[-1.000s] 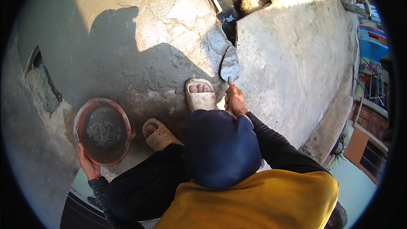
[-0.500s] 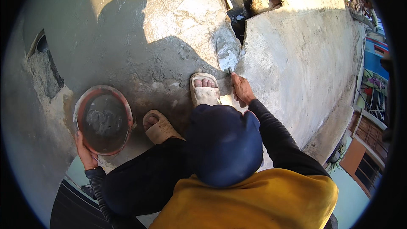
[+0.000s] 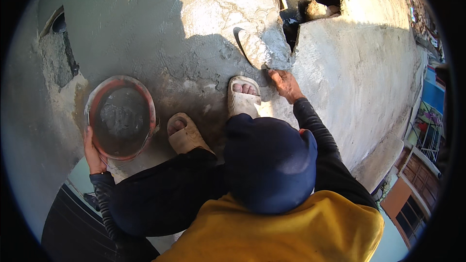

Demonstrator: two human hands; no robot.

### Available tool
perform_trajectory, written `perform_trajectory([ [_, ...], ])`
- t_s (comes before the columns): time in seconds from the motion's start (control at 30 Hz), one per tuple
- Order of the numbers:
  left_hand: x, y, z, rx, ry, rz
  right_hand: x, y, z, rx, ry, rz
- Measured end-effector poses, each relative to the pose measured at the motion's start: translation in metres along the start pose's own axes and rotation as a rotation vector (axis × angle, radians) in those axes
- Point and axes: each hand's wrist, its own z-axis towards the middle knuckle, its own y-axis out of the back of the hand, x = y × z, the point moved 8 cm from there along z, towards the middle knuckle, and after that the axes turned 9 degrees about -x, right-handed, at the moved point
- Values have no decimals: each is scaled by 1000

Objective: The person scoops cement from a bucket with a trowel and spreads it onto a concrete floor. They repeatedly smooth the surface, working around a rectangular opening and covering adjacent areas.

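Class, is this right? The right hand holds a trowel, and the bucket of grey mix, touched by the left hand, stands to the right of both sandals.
No: the head view shows the bucket standing left of both sandals. The right hand does hold the trowel, and the left hand touches the bucket.

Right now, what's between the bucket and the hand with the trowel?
In the head view: the right foot in its pale sandal, grey ground, and, a bit lower down, the left foot.

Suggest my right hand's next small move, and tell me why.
Perhaps draw the trowel lightly across the wet-looking mortar: your right hand grips it, the blade is over that patch, and the surface around it looks rough and uneven.
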Motion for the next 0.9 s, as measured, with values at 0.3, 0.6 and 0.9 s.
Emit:
perform_trajectory([
  [0.3,4,6,2,0,7,-33,109,52,113,-8,447,-629],
  [0.6,11,14,-1,3,18,-39,69,15,89,345,470,-758],
  [0.9,14,21,7,-17,-29,-58,103,46,84,102,705,-911],
])
